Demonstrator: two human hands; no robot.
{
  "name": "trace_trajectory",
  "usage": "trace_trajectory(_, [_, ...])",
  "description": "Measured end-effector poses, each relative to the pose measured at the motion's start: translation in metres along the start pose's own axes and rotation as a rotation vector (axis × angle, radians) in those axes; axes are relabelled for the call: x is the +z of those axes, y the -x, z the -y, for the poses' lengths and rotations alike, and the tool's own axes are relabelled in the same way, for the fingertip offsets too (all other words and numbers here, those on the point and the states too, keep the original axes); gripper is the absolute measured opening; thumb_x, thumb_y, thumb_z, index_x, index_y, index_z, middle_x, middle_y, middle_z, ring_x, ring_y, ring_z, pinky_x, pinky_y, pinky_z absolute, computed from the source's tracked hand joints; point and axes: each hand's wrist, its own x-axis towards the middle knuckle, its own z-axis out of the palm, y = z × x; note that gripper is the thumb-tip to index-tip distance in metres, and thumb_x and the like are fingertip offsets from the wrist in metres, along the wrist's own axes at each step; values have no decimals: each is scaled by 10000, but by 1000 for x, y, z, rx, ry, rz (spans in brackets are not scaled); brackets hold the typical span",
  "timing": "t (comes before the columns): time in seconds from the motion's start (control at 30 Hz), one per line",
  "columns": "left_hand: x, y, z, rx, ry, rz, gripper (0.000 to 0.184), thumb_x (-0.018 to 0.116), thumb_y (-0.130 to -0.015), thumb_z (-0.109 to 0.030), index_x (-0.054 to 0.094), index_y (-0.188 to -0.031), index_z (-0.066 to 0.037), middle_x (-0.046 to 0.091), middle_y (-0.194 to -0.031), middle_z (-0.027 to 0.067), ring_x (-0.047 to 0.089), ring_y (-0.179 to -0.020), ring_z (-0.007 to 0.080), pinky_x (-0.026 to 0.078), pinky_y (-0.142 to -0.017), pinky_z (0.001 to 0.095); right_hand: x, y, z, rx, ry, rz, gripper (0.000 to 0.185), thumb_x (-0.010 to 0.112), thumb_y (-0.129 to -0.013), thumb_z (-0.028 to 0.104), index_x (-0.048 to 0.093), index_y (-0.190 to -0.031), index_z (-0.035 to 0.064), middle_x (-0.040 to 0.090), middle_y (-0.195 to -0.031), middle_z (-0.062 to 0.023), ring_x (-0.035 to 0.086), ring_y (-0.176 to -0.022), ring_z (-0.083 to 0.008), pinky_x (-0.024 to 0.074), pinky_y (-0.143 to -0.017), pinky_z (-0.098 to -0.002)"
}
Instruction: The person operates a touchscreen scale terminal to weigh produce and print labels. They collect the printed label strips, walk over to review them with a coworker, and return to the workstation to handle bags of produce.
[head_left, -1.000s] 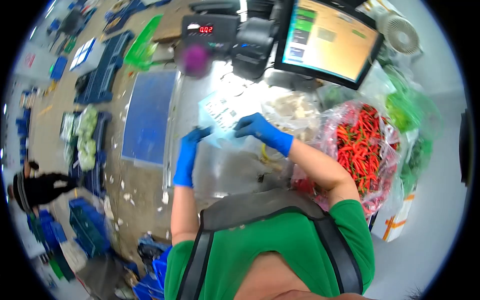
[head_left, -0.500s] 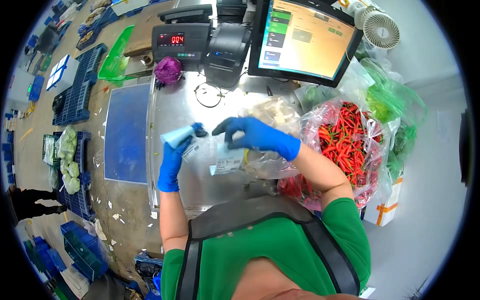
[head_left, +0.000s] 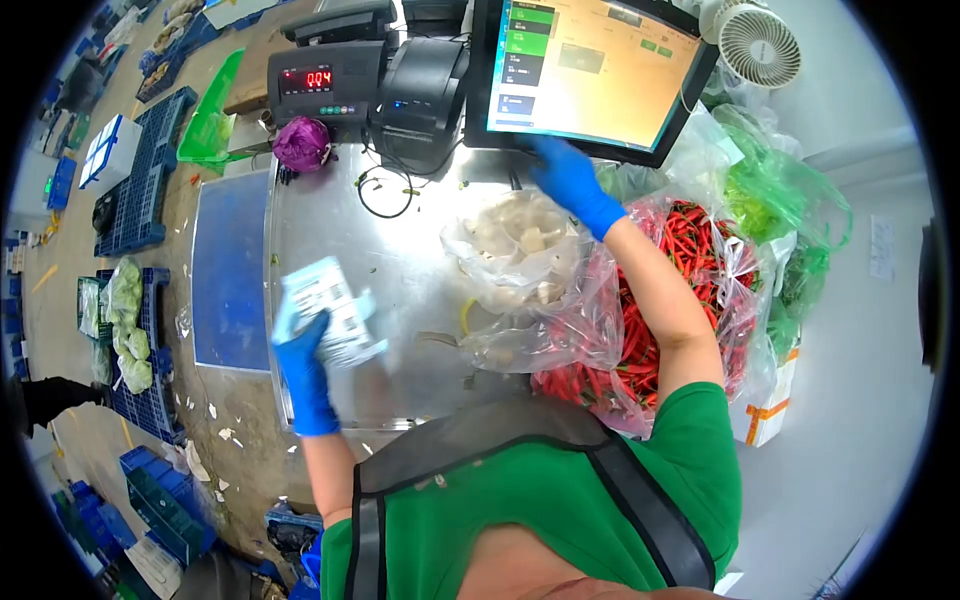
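Note:
My left hand (head_left: 305, 375), in a blue glove, is closed on a light blue strip of printed labels (head_left: 333, 315) over the left side of the metal table (head_left: 400, 290). The barcoded print faces up, slightly blurred. My right hand (head_left: 575, 185), also gloved in blue, reaches to the lower edge of the monitor (head_left: 590, 80). Its fingers are stretched forward, smeared by motion, and nothing shows in them. Whether they touch the screen I cannot tell. Below that hand lies a clear bag of pale pieces (head_left: 520, 240). Under my right forearm is a bag of red chillies (head_left: 640, 340).
A purple cabbage (head_left: 302, 145) sits before the scale display (head_left: 308, 80), which reads 0.04. Beside it stands a black label printer (head_left: 420, 105) with a loose cable. A fan (head_left: 760, 50) is at the right. Green bags (head_left: 785, 180) lie behind the chillies. A blue board (head_left: 232, 270) adjoins the table.
My right hand has moved from the table's middle up to the monitor. My left hand has moved left and lower, with the labels now spread flat. The view has shifted slightly.

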Motion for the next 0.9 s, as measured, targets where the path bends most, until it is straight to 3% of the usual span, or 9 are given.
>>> trace_trajectory(0.1, [-35,21,-21,71,-95,-178,422,665,-733,57,560,-1141,40,627,-1029,92,611,-892,171,492,-812,289,-8,-10,-27,-274,232,7,382,596,-733,79,550,-1112,81,394,-1389,-54,589,-875,-304,500,-768,-406])
trace_trajectory(0.2, [-35,19,-12,24,-79,-135,455,672,-709,63,554,-1148,44,627,-1031,107,613,-901,194,489,-821,298,2,-20,-38,-363,287,101,273,596,-730,95,568,-995,38,406,-1382,-55,598,-864,-285,521,-736,-388])
trace_trajectory(0.3, [-42,-9,57,-244,-117,16,405,661,-726,26,571,-1120,37,634,-996,97,618,-867,184,492,-787,295,11,-28,-43,-321,365,69,273,600,-723,90,564,-987,30,403,-1384,-55,604,-836,-278,521,-725,-386])
trace_trajectory(0.37, [-35,-29,111,-317,19,186,340,653,-752,-13,585,-1081,42,646,-958,93,628,-814,163,504,-734,282,5,-26,-38,-286,311,78,266,590,-724,84,570,-985,35,403,-1384,-54,607,-823,-275,521,-719,-390])
trace_trajectory(0.4, [-34,-31,138,-335,34,143,316,652,-754,-27,595,-1058,42,650,-934,94,637,-788,167,514,-688,276,2,-23,-36,-268,287,81,263,585,-725,81,573,-984,38,403,-1385,-53,609,-817,-274,520,-716,-392])
trace_trajectory(0.47, [-31,-33,165,-486,119,34,299,653,-758,-42,603,-1041,41,655,-897,91,645,-731,175,524,-646,280,-2,-12,-39,-332,271,87,264,581,-723,82,581,-985,45,421,-1370,-52,608,-827,-268,520,-710,-394])
trace_trajectory(0.6, [-31,-28,171,-521,197,2,284,656,-774,-73,608,-1022,57,662,-858,99,650,-679,185,532,-624,287,-13,15,-40,-375,250,172,293,575,-714,78,594,-1006,61,454,-1340,-76,604,-850,-271,516,-704,-387])
trace_trajectory(0.63, [-30,-28,170,-519,159,-8,277,662,-773,-75,612,-1012,57,663,-852,105,651,-669,185,533,-608,285,-5,19,-50,-464,236,75,319,571,-702,68,599,-1020,65,522,-1242,-122,598,-855,-278,511,-692,-380])
trace_trajectory(0.9, [-33,-34,187,-499,144,-60,266,674,-765,-62,618,-1000,50,662,-853,99,645,-659,179,526,-592,286,35,57,-56,-412,116,296,377,607,-721,120,543,-1088,60,584,-1033,-117,594,-811,-291,496,-677,-410])
